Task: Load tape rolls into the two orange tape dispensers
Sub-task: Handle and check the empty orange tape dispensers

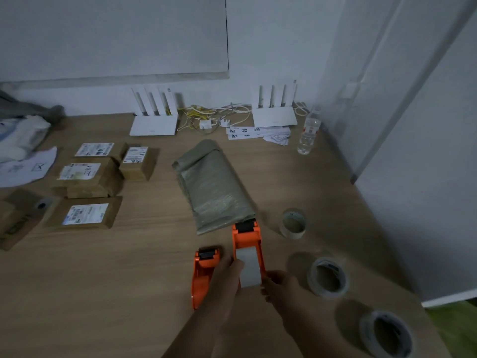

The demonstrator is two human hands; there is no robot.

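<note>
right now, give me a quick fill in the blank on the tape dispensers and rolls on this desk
1. Both hands, left hand and right hand, are on the ____ of the two orange dispensers.
2. The other dispenser holds ____ tape roll.
3. The cardboard core stands ____ on the desk.

Missing words: right; no; upright

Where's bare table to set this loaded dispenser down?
Bare wood in front of the cardboard parcels, left of the empty dispenser. Another patch between the grey bag and water bottle. Crowded right, around the tape rolls.
</note>
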